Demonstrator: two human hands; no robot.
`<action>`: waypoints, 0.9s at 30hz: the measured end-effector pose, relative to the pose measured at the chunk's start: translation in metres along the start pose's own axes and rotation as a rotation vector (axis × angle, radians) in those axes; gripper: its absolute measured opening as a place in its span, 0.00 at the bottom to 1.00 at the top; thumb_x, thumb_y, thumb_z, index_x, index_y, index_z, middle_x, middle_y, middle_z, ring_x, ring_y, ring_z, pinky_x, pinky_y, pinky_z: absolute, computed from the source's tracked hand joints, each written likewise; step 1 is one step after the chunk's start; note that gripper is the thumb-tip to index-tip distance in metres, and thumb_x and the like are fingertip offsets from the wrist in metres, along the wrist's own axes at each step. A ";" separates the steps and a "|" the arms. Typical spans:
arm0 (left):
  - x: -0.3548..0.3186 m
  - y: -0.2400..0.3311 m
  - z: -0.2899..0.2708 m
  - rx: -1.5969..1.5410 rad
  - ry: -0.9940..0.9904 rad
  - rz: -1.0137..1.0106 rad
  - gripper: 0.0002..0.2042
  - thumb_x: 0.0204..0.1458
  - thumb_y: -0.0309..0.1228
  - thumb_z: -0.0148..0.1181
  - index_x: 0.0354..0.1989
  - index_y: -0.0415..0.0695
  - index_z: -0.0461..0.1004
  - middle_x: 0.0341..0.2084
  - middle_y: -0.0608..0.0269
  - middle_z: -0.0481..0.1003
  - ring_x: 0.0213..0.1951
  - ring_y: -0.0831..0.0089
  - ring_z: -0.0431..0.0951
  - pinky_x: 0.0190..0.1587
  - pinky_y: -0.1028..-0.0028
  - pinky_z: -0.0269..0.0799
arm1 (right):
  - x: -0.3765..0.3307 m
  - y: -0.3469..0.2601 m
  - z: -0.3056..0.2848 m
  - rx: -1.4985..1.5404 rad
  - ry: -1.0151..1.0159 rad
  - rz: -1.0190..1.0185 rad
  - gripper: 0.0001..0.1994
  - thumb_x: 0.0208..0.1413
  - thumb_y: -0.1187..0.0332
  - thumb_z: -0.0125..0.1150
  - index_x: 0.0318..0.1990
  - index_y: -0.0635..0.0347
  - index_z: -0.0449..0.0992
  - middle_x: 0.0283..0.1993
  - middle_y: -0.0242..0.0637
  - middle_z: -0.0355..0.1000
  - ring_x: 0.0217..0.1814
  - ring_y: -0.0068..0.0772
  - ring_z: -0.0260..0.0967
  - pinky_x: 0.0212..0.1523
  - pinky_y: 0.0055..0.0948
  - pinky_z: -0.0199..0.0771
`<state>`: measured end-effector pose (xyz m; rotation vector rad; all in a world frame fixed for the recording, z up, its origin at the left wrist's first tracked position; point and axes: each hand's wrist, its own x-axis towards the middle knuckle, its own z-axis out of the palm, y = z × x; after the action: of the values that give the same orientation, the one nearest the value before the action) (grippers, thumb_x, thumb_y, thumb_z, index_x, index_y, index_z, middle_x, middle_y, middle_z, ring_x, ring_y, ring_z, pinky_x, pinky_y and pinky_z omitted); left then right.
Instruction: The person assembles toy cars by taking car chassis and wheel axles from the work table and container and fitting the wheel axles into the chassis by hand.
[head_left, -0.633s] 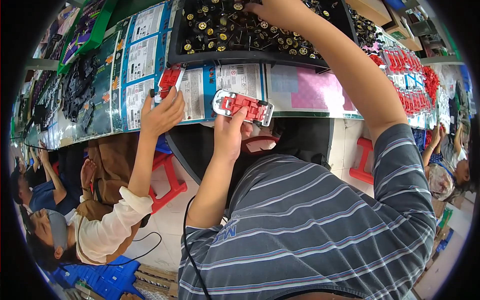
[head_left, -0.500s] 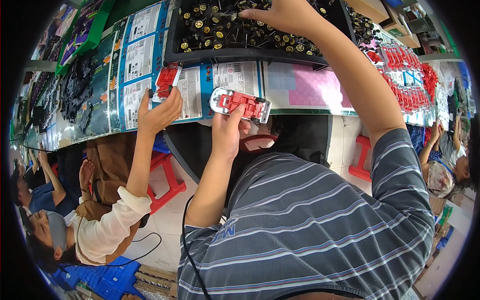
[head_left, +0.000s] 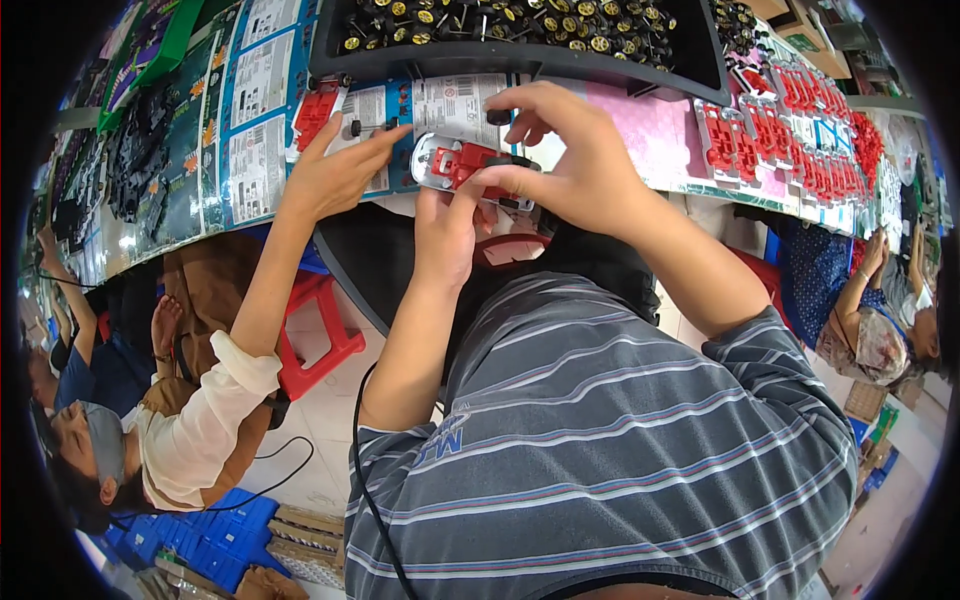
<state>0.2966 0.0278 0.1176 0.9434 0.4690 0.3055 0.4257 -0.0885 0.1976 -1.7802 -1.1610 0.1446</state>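
A toy car body [head_left: 447, 162], red inside with a white-silver rim, lies in my left hand [head_left: 446, 236], its thumb pressed on the red part. My right hand [head_left: 590, 160] is over the car's right end, thumb touching near it and fingers curled. A black wheel [head_left: 498, 117] shows at the right fingertips, seemingly part of a wheel axle; the rest is hidden by the fingers. To the left, a co-worker's hand [head_left: 335, 178] reaches over the table beside a second red car body [head_left: 318, 110] and a wheel axle [head_left: 374, 127].
A black tray [head_left: 520, 66] of wheel axles with yellow hubs stands behind my hands. Rows of red-and-white car bodies [head_left: 770, 130] lie to the right. Dark parts [head_left: 140, 165] are heaped at left. A red stool [head_left: 318, 340] stands below.
My right hand has come back from the tray to the car body, a black wheel now at its fingers. The co-worker's hand has shifted right, away from the second car body.
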 end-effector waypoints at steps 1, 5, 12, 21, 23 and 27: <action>-0.002 -0.003 -0.002 0.002 -0.002 -0.008 0.11 0.62 0.33 0.57 0.48 0.40 0.72 0.31 0.65 0.76 0.24 0.82 0.72 0.26 0.81 0.66 | -0.003 0.001 0.004 -0.020 -0.001 -0.011 0.28 0.40 0.61 0.79 0.49 0.62 0.76 0.45 0.42 0.76 0.38 0.38 0.76 0.39 0.32 0.76; -0.009 -0.016 -0.007 0.085 -0.109 0.015 0.09 0.63 0.30 0.54 0.45 0.37 0.73 0.28 0.65 0.75 0.25 0.82 0.72 0.27 0.81 0.68 | -0.010 -0.004 0.018 -0.006 0.024 -0.009 0.28 0.39 0.61 0.79 0.48 0.63 0.76 0.44 0.44 0.75 0.39 0.45 0.75 0.41 0.36 0.77; -0.024 -0.022 0.003 0.053 -0.075 -0.016 0.09 0.59 0.19 0.53 0.46 0.33 0.74 0.39 0.55 0.77 0.35 0.72 0.80 0.35 0.72 0.82 | -0.016 -0.012 0.033 -0.131 -0.002 -0.022 0.31 0.35 0.59 0.80 0.48 0.65 0.75 0.42 0.47 0.74 0.48 0.52 0.72 0.50 0.40 0.74; -0.033 -0.006 0.004 0.077 -0.143 -0.122 0.18 0.61 0.21 0.49 0.59 0.36 0.62 0.43 0.54 0.76 0.38 0.70 0.81 0.36 0.71 0.84 | -0.027 -0.014 0.027 -0.084 -0.099 -0.012 0.32 0.39 0.55 0.78 0.50 0.65 0.75 0.43 0.47 0.73 0.45 0.51 0.73 0.48 0.39 0.75; -0.036 -0.007 0.008 0.045 -0.037 -0.002 0.15 0.62 0.24 0.51 0.56 0.36 0.64 0.39 0.55 0.76 0.32 0.73 0.80 0.36 0.71 0.85 | -0.029 -0.014 0.026 -0.089 -0.104 -0.024 0.31 0.40 0.56 0.77 0.50 0.65 0.75 0.43 0.47 0.73 0.44 0.51 0.73 0.47 0.38 0.75; -0.033 -0.015 -0.006 0.037 -0.058 -0.041 0.10 0.62 0.30 0.55 0.49 0.41 0.70 0.33 0.63 0.76 0.26 0.79 0.72 0.25 0.78 0.65 | -0.030 -0.005 0.019 -0.065 -0.075 0.007 0.24 0.48 0.61 0.74 0.49 0.66 0.76 0.45 0.44 0.76 0.46 0.40 0.76 0.46 0.32 0.76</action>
<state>0.2656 0.0086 0.1103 0.9754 0.4418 0.2330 0.3961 -0.0982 0.1806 -1.8501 -1.2249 0.1803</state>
